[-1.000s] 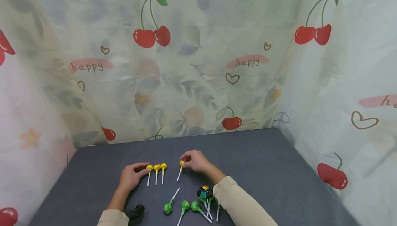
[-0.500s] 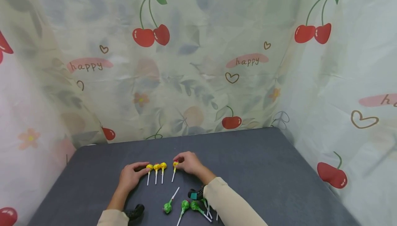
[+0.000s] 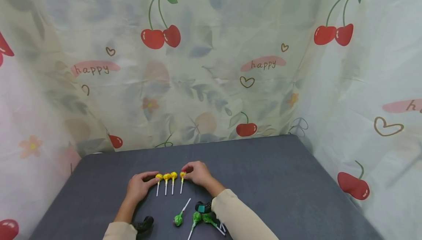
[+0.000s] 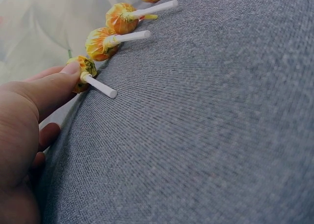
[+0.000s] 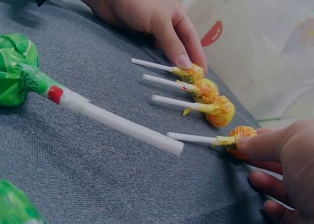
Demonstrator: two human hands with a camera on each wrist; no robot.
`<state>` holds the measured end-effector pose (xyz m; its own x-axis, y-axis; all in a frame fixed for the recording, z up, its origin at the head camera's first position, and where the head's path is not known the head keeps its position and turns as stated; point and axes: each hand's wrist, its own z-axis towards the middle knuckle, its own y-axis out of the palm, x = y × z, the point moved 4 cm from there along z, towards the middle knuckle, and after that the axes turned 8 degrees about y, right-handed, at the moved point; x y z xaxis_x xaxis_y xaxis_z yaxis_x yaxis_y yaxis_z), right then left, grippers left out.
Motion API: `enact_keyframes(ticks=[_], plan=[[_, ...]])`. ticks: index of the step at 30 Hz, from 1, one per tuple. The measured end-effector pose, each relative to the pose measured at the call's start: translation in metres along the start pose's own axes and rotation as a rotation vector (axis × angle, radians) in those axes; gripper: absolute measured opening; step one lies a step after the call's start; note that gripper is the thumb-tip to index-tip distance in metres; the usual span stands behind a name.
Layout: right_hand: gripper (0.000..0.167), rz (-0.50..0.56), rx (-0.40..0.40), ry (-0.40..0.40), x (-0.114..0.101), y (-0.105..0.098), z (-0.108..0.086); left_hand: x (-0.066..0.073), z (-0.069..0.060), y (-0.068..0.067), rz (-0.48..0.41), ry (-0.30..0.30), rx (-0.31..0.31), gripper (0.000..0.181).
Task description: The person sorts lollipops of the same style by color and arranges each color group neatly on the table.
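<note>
Four yellow-wrapped lollipops stand side by side in a row, their white sticks toward the person. My left hand (image 3: 138,188) pinches the head of the leftmost lollipop (image 3: 159,177) between thumb and fingers; the left wrist view shows the thumb on its wrapper (image 4: 87,67). Two more, a middle one (image 3: 166,177) and its neighbour (image 3: 173,175), lie close beside it, untouched. At the right end my right hand (image 3: 199,174) pinches the head of the fourth lollipop (image 3: 182,174), a small gap away from the third, as the right wrist view also shows (image 5: 241,135).
Several green-wrapped lollipops lie nearer the person, one (image 3: 178,220) with its stick pointing away, others (image 3: 197,217) partly under the right forearm. The dark grey table (image 3: 263,174) meets a patterned curtain (image 3: 204,97) at its back and sides.
My right hand has moved left with the fourth yellow lollipop, narrowing the gap to the other three, and its stick now points more nearly straight toward the person. The left hand has stayed put.
</note>
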<state>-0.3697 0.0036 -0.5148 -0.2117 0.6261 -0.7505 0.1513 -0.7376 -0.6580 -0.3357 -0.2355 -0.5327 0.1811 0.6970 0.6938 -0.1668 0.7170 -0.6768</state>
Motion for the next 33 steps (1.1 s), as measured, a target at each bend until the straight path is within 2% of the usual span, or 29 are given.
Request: enact_keyframes(ticks=[10, 33], plan=[[0.018, 0.006, -0.035, 0.066, -0.0012, 0.0011, -0.0020, 0.0001, 0.0011, 0.0000, 0.000, 0.009, -0.004, 0.032], [0.020, 0.068, -0.020, 0.043, 0.0012, 0.0047, -0.0043, 0.0011, -0.0002, -0.0006, 0.013, 0.007, -0.012, 0.036]])
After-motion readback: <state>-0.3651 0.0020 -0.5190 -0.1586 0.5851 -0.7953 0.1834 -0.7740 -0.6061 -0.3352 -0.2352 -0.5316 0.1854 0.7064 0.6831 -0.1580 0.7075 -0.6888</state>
